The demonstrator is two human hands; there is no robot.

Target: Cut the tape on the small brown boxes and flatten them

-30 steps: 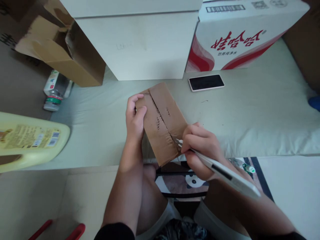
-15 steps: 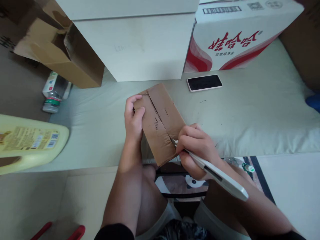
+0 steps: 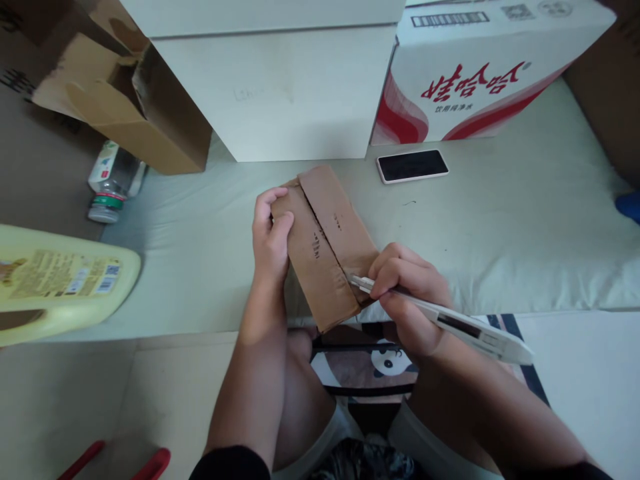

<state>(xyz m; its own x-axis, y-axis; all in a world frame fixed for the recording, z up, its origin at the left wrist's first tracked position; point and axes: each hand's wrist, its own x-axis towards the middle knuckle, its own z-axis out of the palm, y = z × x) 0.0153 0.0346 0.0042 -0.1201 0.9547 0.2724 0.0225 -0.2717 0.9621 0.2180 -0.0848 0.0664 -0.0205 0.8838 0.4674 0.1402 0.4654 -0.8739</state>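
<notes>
A small brown cardboard box (image 3: 325, 247) rests on the edge of a pale green mattress (image 3: 500, 227), its two top flaps meeting in a slit seam. My left hand (image 3: 270, 237) grips the box's left side, thumb on top. My right hand (image 3: 407, 293) holds a white utility knife (image 3: 450, 323) like a pen. The blade tip touches the seam near the box's near end. The knife handle lies low and points right.
A black phone (image 3: 413, 165) lies behind the box. A white box (image 3: 280, 87) and a red-and-white carton (image 3: 480, 67) stand at the back. An open brown carton (image 3: 115, 100), a plastic bottle (image 3: 110, 183) and a yellow jug (image 3: 60, 280) are at left.
The knife handle has swung down flatter and to the right, while the blade stays at the seam's near end. My left hand keeps its grip on the box.
</notes>
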